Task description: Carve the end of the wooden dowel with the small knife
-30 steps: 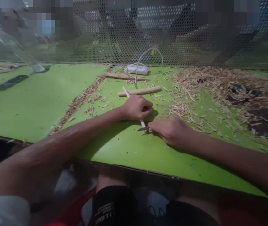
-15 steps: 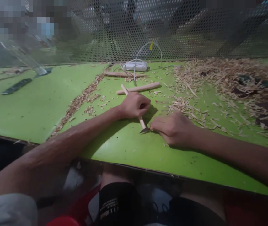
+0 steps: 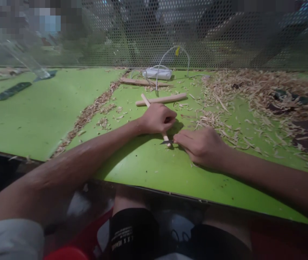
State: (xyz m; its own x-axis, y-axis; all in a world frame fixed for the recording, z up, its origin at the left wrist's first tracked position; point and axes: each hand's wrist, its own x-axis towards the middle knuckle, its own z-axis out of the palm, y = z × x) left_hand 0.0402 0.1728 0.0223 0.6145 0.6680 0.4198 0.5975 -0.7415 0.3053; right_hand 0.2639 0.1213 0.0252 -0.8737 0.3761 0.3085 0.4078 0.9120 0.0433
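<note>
My left hand (image 3: 159, 118) is closed around a thin pale wooden stick (image 3: 145, 100), whose far end pokes out beyond the fist and whose near end points toward me. My right hand (image 3: 201, 145) is closed on a small knife (image 3: 167, 142); its handle is hidden in the fingers. The dark blade lies across the stick near its front tip. Behind my left hand, a thicker wooden rod (image 3: 161, 99) rests on the green tabletop (image 3: 132, 162), partly crossed by the held stick.
Wood shavings (image 3: 251, 90) heap on the right, over dark items. A split wood piece (image 3: 144, 83) and a white device with a cable (image 3: 157, 73) lie near the perforated metal screen (image 3: 154, 39). A dark flat strip (image 3: 12, 91) lies left.
The knife blade has shifted from the stick's near tip a little farther up it, so the tip now shows past the blade. My left hand keeps its grip.
</note>
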